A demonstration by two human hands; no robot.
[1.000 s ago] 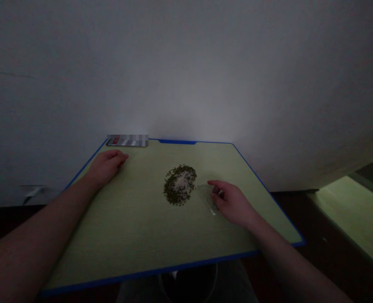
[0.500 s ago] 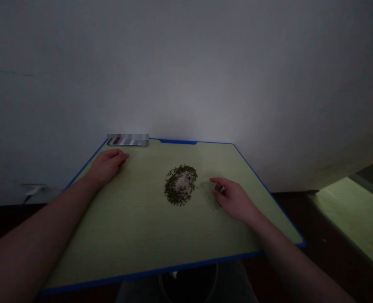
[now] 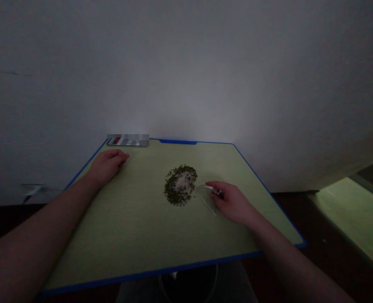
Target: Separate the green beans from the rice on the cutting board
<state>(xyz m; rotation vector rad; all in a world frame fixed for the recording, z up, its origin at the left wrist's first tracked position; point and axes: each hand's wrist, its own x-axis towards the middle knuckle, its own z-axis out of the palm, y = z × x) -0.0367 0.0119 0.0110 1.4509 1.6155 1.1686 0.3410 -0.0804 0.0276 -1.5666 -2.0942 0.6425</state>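
A small pile of dark green beans mixed with white grains (image 3: pixel 180 184) lies in the middle of a pale green table with a blue rim (image 3: pixel 132 227). My right hand (image 3: pixel 232 203) is just right of the pile, fingers closed on a clear plastic half-round protractor (image 3: pixel 207 195) that rests on the table beside the pile's right edge. My left hand (image 3: pixel 107 164) lies on the table at the far left, fingers loosely curled, holding nothing.
A flat dark object (image 3: pixel 128 141) lies at the table's far left corner against the white wall. A second pale green table (image 3: pixel 356 214) stands to the right. Dark floor shows below the near edge.
My right hand with the clear protractor slid a little away from the pile and back toward it. My left hand has stayed still.
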